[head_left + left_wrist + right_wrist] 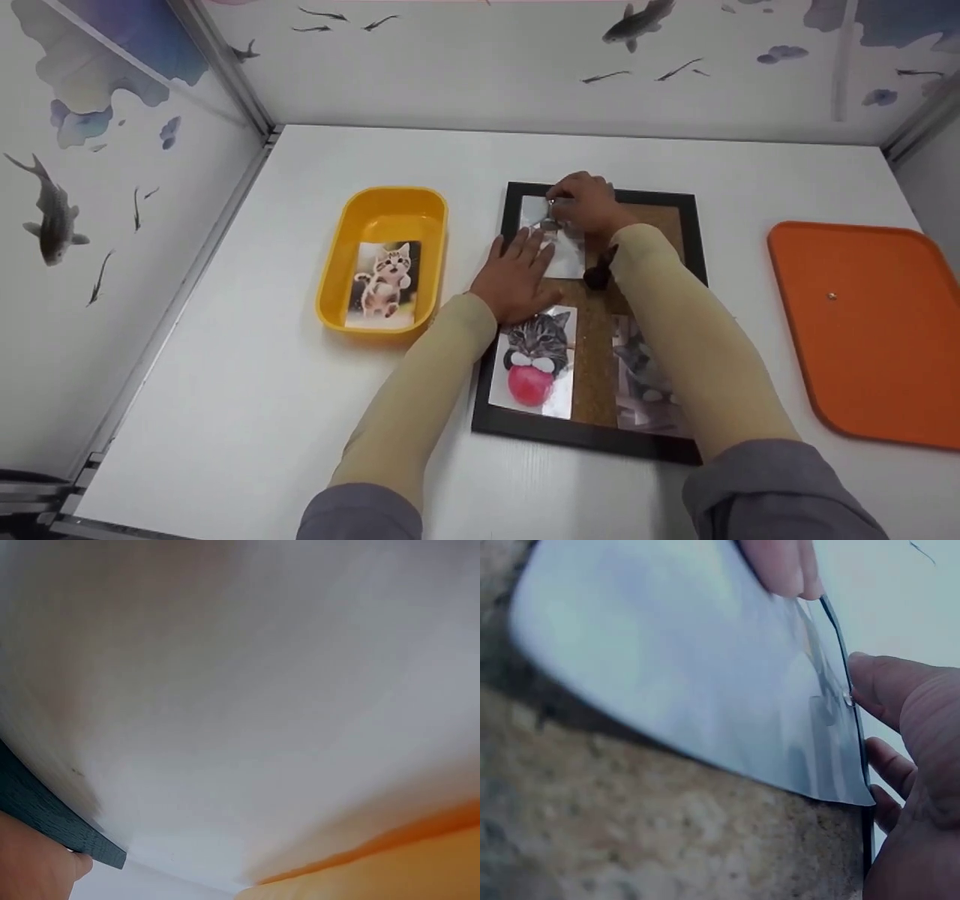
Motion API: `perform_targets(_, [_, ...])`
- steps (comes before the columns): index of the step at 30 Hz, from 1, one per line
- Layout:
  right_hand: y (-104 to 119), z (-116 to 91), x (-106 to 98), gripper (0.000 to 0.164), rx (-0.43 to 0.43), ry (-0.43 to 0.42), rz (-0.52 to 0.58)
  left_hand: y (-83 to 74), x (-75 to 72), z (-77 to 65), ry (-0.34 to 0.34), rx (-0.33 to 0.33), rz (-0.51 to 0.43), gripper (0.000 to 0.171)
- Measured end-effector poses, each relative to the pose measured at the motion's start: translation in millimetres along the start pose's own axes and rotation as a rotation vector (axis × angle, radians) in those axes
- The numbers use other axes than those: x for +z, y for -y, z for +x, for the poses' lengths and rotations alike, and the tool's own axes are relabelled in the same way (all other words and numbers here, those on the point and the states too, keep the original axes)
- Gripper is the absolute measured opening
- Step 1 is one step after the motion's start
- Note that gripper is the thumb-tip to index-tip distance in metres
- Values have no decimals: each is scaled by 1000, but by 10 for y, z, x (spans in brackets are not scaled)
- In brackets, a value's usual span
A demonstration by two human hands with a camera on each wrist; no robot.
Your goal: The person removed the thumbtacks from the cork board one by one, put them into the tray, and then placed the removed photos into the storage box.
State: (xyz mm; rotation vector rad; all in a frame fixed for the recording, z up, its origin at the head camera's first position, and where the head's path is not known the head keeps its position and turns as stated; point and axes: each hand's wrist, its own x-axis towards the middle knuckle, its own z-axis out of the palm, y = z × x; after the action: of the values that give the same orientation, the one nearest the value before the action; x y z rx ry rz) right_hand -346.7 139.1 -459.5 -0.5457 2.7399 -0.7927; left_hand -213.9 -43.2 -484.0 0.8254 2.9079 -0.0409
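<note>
A glossy photo [566, 261] lies at the upper left of a black-framed cork board [595, 360]; glare hides its picture. My left hand [516, 276] rests flat with spread fingers on the photo's lower left and the frame edge. At the photo's top edge my right hand [589, 204] pinches a small shiny pushpin [552, 200]. In the right wrist view the pushpin [847, 699] sits by a fingertip, and the photo's near edge [667, 652] bows up off the cork. Below, a cat photo with a pink ball [532, 367] and another cat photo [643, 375], partly behind my right forearm, lie on the board.
Left of the board stands a yellow tray [330, 300] with a kitten photo [386, 285] inside. An orange tray [877, 360] on the right holds one small shiny piece [832, 296]. Printed panels [487, 90] border the white table [247, 390].
</note>
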Motion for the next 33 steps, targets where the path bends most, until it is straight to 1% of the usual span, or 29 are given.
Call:
perform_targets(4, [-11,5,19,27,10,-27,-15,-18,-11,3,-4,1,-1,80])
perform_targets(9, [-8,-4,38,23,22,-51,-30,-27,23,28,-16,4,8,80])
perform_targets(17, [17,9,91,20,29,-81,-38,6,57,24,-30,6,7,82])
perform_targets(23, [27,4,99,18,40,-84,-26,7,62,29,-35,8,-2,81])
perform_targets(33, [14,18,94,17,46,-58,-26,-9,-8,9,-3,-3,12,80])
